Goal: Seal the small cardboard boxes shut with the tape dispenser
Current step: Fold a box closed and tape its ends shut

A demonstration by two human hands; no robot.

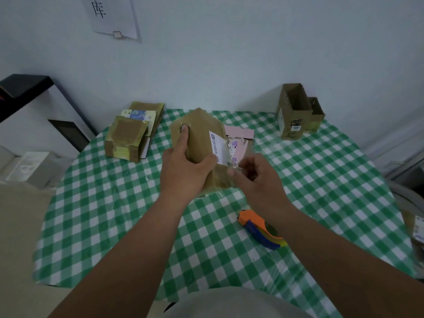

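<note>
Head view is showing a person working over a surface (114,226) covered in a green and white checked cloth. Left hand (185,166) is gripping a small cardboard box (202,134) that is being held up above the middle of the surface, tilted, with the index finger stretched up along its brown face and the thumb curled across its lower right side. A white printed label (218,145) is sitting on the right face of this box. Right hand (254,177) is working just beside the box's lower right corner, fingers curled, thumb and forefinger appearing to pinch a strip of clear tape (234,166) there; the tape is hard to make out. Tape dispenser (261,228), orange and blue, is lying on the cloth near the person, below the right forearm and apart from both hands. A pink flat item (241,134) is lying on the surface behind the held box, partly hidden by it. At far left a stack of brown boxes (128,138) wrapped in tape is resting on the cloth, with flat packets beside and behind it. At far right two open cardboard boxes (296,111) are standing upright against each other near the wall. A white paper sheet (112,17) with a printed character is hanging on the wall above.
</note>
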